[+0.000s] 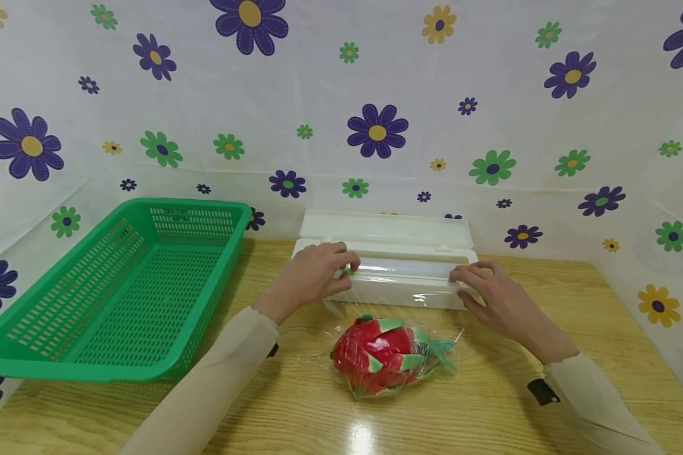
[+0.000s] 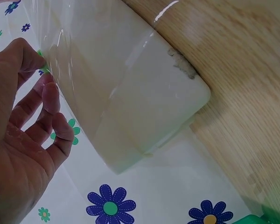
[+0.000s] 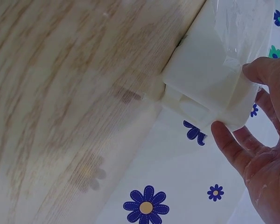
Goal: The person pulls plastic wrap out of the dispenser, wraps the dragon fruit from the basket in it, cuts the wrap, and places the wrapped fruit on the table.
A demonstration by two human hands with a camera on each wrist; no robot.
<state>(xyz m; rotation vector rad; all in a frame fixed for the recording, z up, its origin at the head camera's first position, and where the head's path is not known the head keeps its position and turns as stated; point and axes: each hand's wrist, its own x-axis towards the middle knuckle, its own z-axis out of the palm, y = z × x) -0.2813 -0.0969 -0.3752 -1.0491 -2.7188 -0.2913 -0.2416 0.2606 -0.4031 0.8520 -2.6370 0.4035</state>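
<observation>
A white cling film box (image 1: 393,296) lies on the table with its lid (image 1: 387,229) raised at the back and a film roll (image 1: 410,268) inside. Clear film (image 2: 65,60) stretches from the box toward the person, over a red and green dragon fruit (image 1: 384,354) in front of it. My left hand (image 1: 313,273) pinches a small green slider (image 1: 349,270) at the box's left part. At the other end, my right hand (image 1: 503,306) grips the box corner, thumb (image 3: 259,70) on the front edge and fingers (image 3: 231,144) round the end.
A green plastic basket (image 1: 216,278) with slatted sides stands on the left of the wooden table (image 1: 296,411). Behind the box hangs a white cloth (image 1: 319,82) with printed flowers, which also runs along both sides.
</observation>
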